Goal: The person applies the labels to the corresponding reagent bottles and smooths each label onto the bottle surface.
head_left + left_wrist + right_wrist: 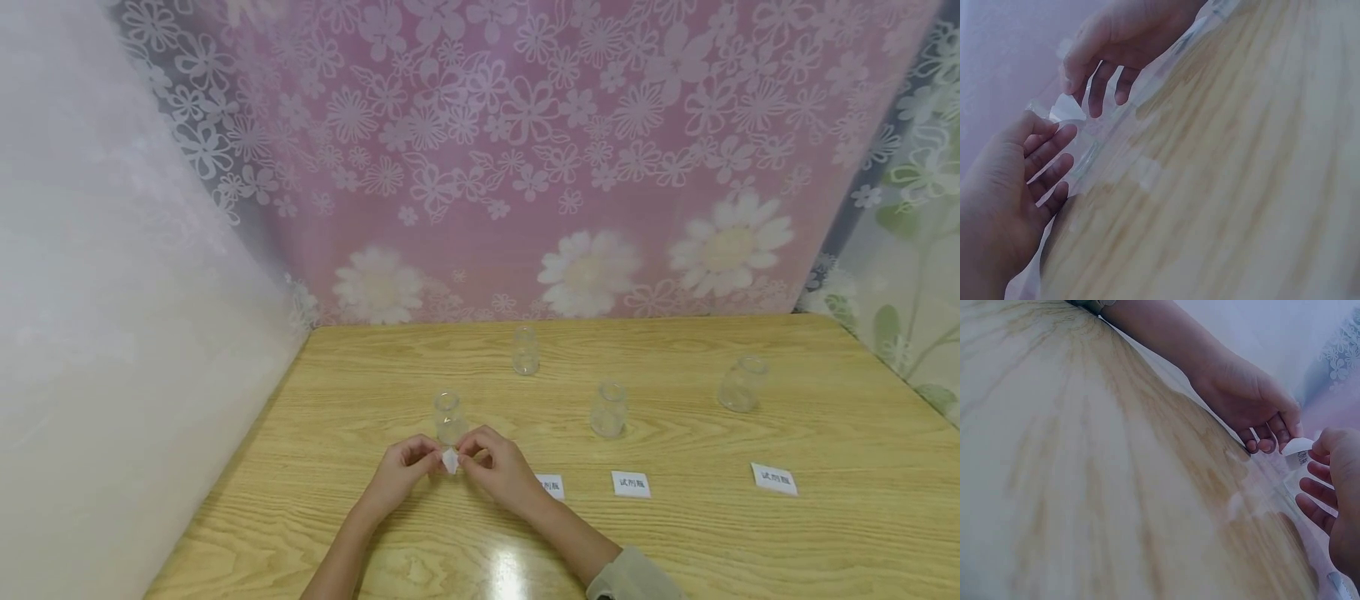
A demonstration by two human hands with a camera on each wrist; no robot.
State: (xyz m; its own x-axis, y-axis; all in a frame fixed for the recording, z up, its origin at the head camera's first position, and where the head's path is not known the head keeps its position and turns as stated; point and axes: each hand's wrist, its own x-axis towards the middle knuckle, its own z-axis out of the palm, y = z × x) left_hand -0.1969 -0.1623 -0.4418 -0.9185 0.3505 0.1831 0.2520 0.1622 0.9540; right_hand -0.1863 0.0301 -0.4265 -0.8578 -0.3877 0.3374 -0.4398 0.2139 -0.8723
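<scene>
Between my two hands is a small white paper label (450, 461), bent, with dark print on one side in the right wrist view. My left hand (401, 475) pinches one edge between thumb and index finger. The opposite edge is pinched by my right hand (498, 467); its other fingers are loosely curved. Just beyond the fingertips an upright clear glass jar (447, 408) stands on the wooden table (420, 550); its base is partly hidden. Whether the label touches the jar I cannot tell.
More clear glass jars stand farther back and to the right: one (526, 354) at the back, one (608, 412) right of my hands, one (741, 387) far right. Printed white labels lie in front: one (553, 486) partly behind my right wrist, another (632, 484), and one (774, 478) farther right.
</scene>
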